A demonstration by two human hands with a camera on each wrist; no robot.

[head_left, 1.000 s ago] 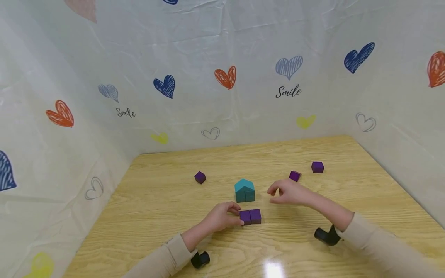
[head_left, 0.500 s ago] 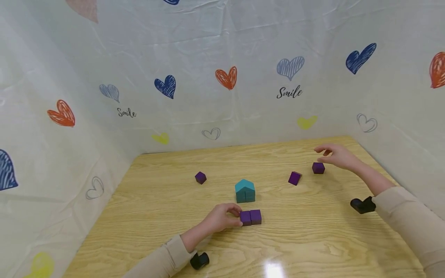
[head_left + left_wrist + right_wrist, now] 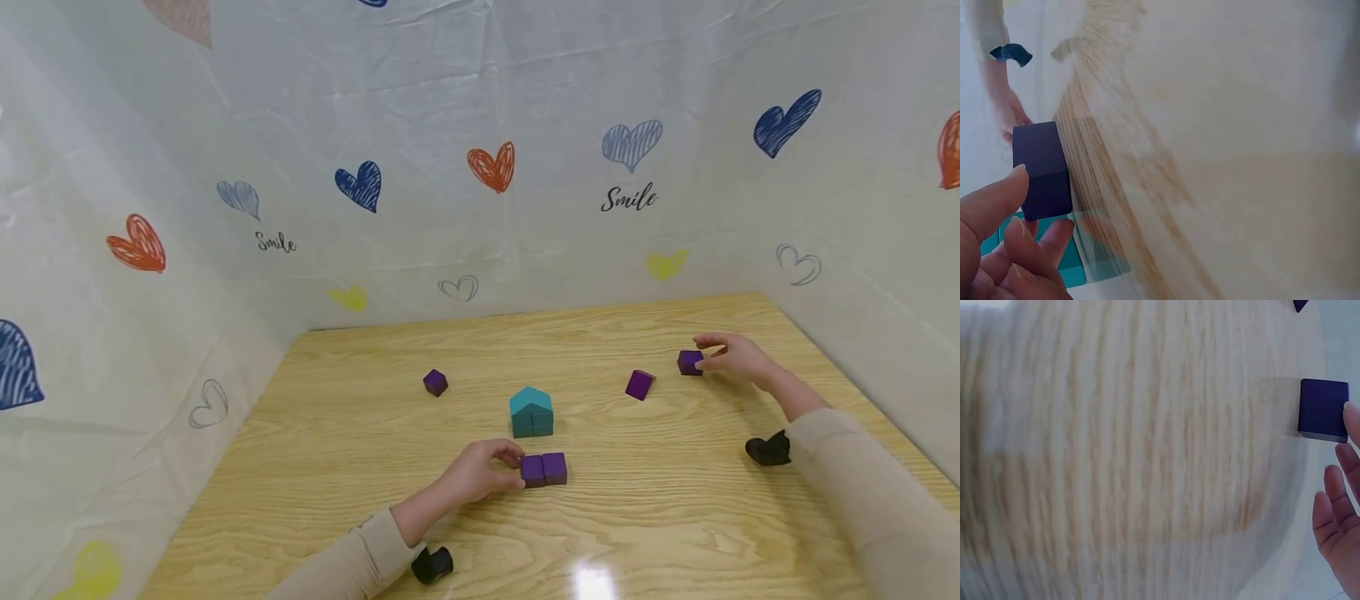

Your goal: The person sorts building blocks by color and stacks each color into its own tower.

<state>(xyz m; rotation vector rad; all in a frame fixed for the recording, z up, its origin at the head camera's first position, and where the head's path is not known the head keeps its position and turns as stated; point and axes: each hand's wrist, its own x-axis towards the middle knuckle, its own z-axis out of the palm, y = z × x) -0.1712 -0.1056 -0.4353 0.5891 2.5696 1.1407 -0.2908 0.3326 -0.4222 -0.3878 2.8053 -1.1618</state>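
Two purple cubes stand side by side on the table, and my left hand (image 3: pixel 480 472) pinches the left cube (image 3: pixel 532 472) between thumb and fingers. The right cube (image 3: pixel 555 468) sits flush against it. In the left wrist view, the thumb lies on the near side of a purple cube (image 3: pixel 1041 156), with fingertips at its lower edge. At the far right, my right hand (image 3: pixel 738 360) grips another purple cube (image 3: pixel 690 362), thumb on its near face. The right wrist view has that cube (image 3: pixel 1324 409) at the thumb tip, the other fingers loosely bent.
Just behind the paired cubes stands a teal house-shaped stack (image 3: pixel 531 414) with a peaked top. One purple block (image 3: pixel 640 385) lies tilted to its right, another purple block (image 3: pixel 435 382) to its left. Heart-printed sheeting (image 3: pixel 420 242) borders the wooden table (image 3: pixel 345 433) behind and at the sides.
My right hand has gone from beside the teal stack to the far right and come down onto the purple cube there. My left hand has stayed on the paired cubes.
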